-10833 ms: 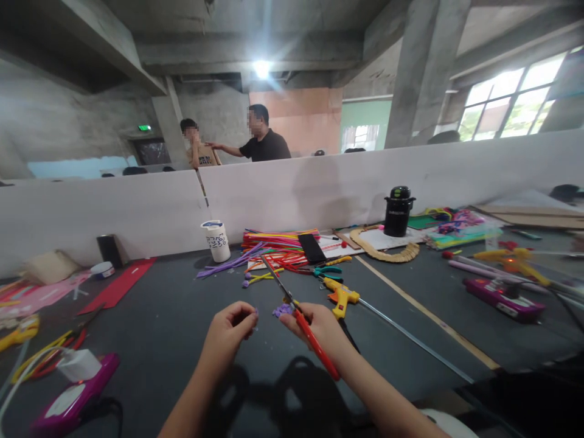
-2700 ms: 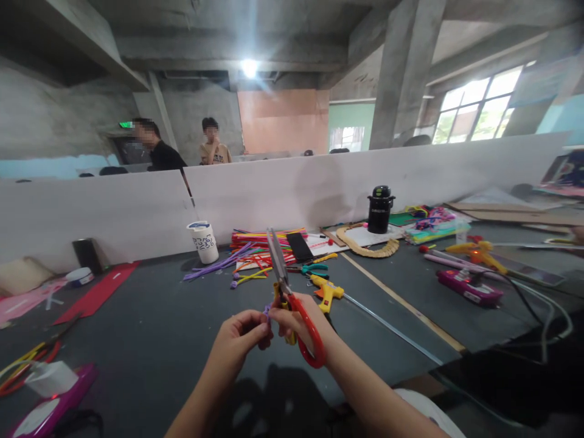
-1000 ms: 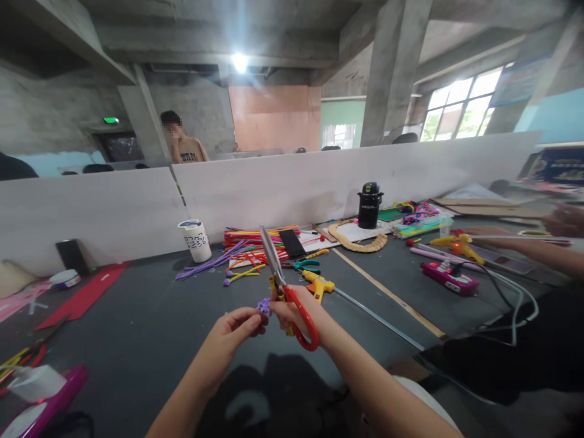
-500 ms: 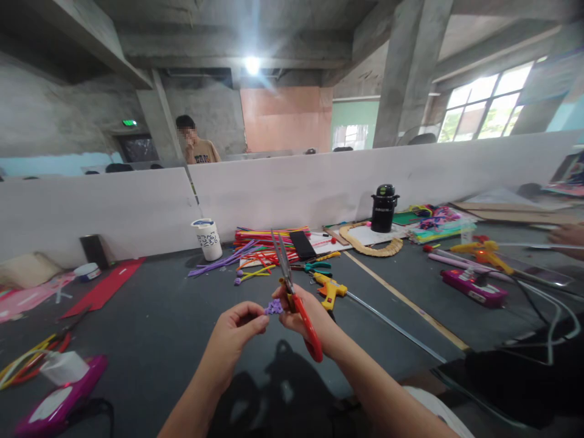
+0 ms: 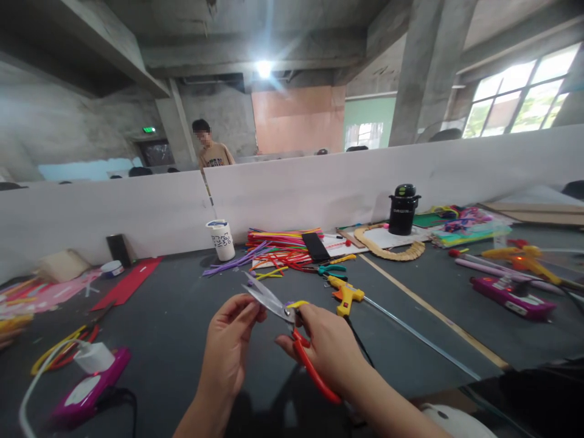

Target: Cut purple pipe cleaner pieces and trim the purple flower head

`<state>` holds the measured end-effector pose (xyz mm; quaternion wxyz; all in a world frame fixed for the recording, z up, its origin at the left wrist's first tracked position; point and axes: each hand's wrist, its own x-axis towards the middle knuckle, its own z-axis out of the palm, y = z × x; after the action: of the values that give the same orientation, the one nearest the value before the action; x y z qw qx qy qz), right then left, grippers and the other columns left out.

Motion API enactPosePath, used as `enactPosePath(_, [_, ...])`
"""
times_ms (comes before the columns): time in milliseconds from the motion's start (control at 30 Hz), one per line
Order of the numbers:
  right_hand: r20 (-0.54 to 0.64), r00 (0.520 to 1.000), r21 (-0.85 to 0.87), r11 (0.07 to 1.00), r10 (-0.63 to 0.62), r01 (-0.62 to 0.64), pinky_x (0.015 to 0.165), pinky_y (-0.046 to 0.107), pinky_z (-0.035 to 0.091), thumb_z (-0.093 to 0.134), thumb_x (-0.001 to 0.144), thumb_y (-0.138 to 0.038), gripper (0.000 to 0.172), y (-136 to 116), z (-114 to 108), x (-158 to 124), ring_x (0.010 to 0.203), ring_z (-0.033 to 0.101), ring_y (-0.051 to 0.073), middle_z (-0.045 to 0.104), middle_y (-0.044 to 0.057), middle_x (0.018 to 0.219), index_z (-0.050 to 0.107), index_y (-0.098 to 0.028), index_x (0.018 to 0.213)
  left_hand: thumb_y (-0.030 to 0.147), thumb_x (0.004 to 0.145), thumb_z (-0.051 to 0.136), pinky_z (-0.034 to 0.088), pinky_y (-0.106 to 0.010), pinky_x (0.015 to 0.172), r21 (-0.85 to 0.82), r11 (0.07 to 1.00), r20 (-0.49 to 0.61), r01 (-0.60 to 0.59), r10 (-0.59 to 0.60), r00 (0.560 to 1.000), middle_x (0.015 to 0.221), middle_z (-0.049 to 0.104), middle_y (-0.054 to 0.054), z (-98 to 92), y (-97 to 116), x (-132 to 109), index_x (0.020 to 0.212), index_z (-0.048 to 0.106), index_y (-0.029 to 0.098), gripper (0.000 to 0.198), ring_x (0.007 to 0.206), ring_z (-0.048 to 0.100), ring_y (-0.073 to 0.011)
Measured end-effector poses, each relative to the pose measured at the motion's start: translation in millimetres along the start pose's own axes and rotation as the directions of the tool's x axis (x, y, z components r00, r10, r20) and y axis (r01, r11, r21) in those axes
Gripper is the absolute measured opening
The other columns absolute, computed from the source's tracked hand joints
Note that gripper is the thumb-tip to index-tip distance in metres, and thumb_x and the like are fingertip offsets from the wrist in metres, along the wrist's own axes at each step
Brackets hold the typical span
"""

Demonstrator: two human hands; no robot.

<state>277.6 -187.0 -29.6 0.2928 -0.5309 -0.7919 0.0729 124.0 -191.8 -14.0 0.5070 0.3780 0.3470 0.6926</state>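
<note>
Red-handled scissors (image 5: 314,371) are in my right hand (image 5: 326,337), with their blades parted and pointing up and left toward my left hand. A bit of yellow and purple material shows beside the scissors' pivot at my right fingers. My left hand (image 5: 230,340) is closed, thumb against fingertips, close to the blades; what it pinches is too small to make out. Beyond the hands lie purple pipe cleaners (image 5: 237,260), red pipe cleaners (image 5: 287,258), teal-handled pliers (image 5: 332,271) and a yellow glue gun (image 5: 347,293).
A white cup (image 5: 221,241) and a black bottle (image 5: 404,210) stand by the white partition (image 5: 292,194). Purple power strips lie left (image 5: 91,389) and right (image 5: 511,298). At the left edge is another person's hand (image 5: 13,328); a person (image 5: 216,155) stands beyond the partition.
The scissors have tilted left, their blades now parted beside my left fingers. The purple piece between my hands is largely out of sight. The view has shifted left, and another person's hand shows at the left edge.
</note>
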Motion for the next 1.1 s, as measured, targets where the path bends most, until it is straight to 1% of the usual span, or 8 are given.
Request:
enactPosePath(100, [-0.014, 1.0, -0.029, 0.999, -0.013, 0.012, 0.057, 0.026, 0.031, 0.05, 0.071, -0.059, 0.041, -2.6, 2.8, -1.9, 0.068, 0.055, 0.019, 0.06, 0.004, 0.074, 0.054, -0.019, 0.077, 0.02, 0.061, 0.069, 0.043, -0.019, 0.062, 0.012, 0.998, -0.027, -0.055, 0.055, 0.998, 0.06, 0.06, 0.004, 0.9, 0.3, -1.7, 0.065, 0.066, 0.018, 0.005, 0.06, 0.052, -0.0083])
enactPosePath(233, [-0.042, 0.999, -0.036, 0.999, -0.032, 0.031, 0.057, 0.026, 0.031, 0.051, 0.071, -0.057, 0.039, -4.0, 7.1, -3.3, 0.068, 0.055, 0.02, 0.06, 0.004, 0.076, 0.054, -0.019, 0.079, 0.02, 0.061, 0.068, 0.042, -0.019, 0.063, 0.077, 0.993, -0.047, -0.088, 0.092, 0.995, 0.063, 0.062, 0.004, 0.9, -0.5, -2.6, 0.067, 0.066, 0.019, 0.006, 0.063, 0.053, -0.0092])
enactPosePath(433, [-0.025, 0.999, -0.065, 0.998, -0.02, 0.018, 0.057, 0.027, 0.031, 0.047, 0.074, -0.057, 0.039, -5.0, 5.5, -3.0, 0.069, 0.056, 0.021, 0.061, 0.005, 0.076, 0.053, -0.019, 0.079, 0.02, 0.066, 0.065, 0.04, -0.017, 0.063, 0.174, 0.978, 0.018, -0.116, 0.114, 0.993, 0.066, 0.062, 0.005, -1.8, -0.9, -3.7, 0.071, 0.066, 0.021, 0.005, 0.065, 0.052, -0.0091])
enactPosePath(500, [-0.026, 1.0, -0.075, 0.997, -0.016, 0.014, 0.057, 0.027, 0.031, 0.047, 0.074, -0.056, 0.038, -5.0, 3.9, -3.1, 0.07, 0.056, 0.021, 0.061, 0.005, 0.076, 0.053, -0.019, 0.079, 0.02, 0.067, 0.065, 0.04, -0.017, 0.064, 0.197, 0.974, 0.022, -0.114, 0.112, 0.993, 0.067, 0.063, 0.005, -2.6, -1.2, -3.9, 0.072, 0.066, 0.02, 0.005, 0.066, 0.052, -0.0094])
enactPosePath(700, [-0.047, 0.999, -0.084, 0.996, -0.024, 0.02, 0.057, 0.027, 0.032, 0.049, 0.071, -0.06, 0.042, -5.9, 4.9, -4.9, 0.069, 0.056, 0.021, 0.06, 0.005, 0.076, 0.053, -0.019, 0.078, 0.019, 0.067, 0.064, 0.039, -0.016, 0.065, 0.063, 0.988, -0.081, -0.138, 0.143, 0.986, 0.067, 0.06, 0.006, 1.1, -2.4, -5.5, 0.072, 0.063, 0.021, 0.005, 0.065, 0.05, -0.0078])
enactPosePath(800, [-0.042, 0.999, -0.09, 0.996, -0.019, 0.015, 0.056, 0.027, 0.032, 0.047, 0.072, -0.061, 0.044, -7.5, 8.0, -5.1, 0.068, 0.056, 0.021, 0.06, 0.006, 0.075, 0.053, -0.018, 0.078, 0.02, 0.07, 0.062, 0.037, -0.015, 0.063, 0.086, 0.984, -0.117, -0.153, 0.163, 0.98, 0.065, 0.056, 0.007, 4.0, -3.7, -7.6, 0.07, 0.06, 0.021, 0.003, 0.064, 0.047, -0.0071])
enactPosePath(900, [-0.027, 1.0, -0.093, 0.996, -0.01, 0.007, 0.054, 0.026, 0.031, 0.046, 0.073, -0.061, 0.043, -9.3, 11.4, -5.4, 0.067, 0.057, 0.021, 0.061, 0.005, 0.074, 0.053, -0.019, 0.077, 0.022, 0.072, 0.06, 0.037, -0.015, 0.063, 0.109, 0.98, -0.117, -0.169, 0.181, 0.976, 0.066, 0.055, 0.007, 4.8, -6.5, -8.9, 0.07, 0.057, 0.022, 0.003, 0.064, 0.047, -0.0074])
enactPosePath(1100, [-0.005, 1.0, -0.114, 0.994, 0.002, -0.003, 0.054, 0.026, 0.031, 0.045, 0.075, -0.06, 0.043, -12.3, 14.2, -5.5, 0.067, 0.058, 0.021, 0.062, 0.006, 0.074, 0.053, -0.018, 0.077, 0.024, 0.071, 0.061, 0.038, -0.018, 0.064, 0.139, 0.968, -0.126, -0.208, 0.226, 0.966, 0.07, 0.057, 0.004, 1.4, -12.2, -5.2, 0.074, 0.059, 0.019, 0.006, 0.066, 0.05, -0.0093])
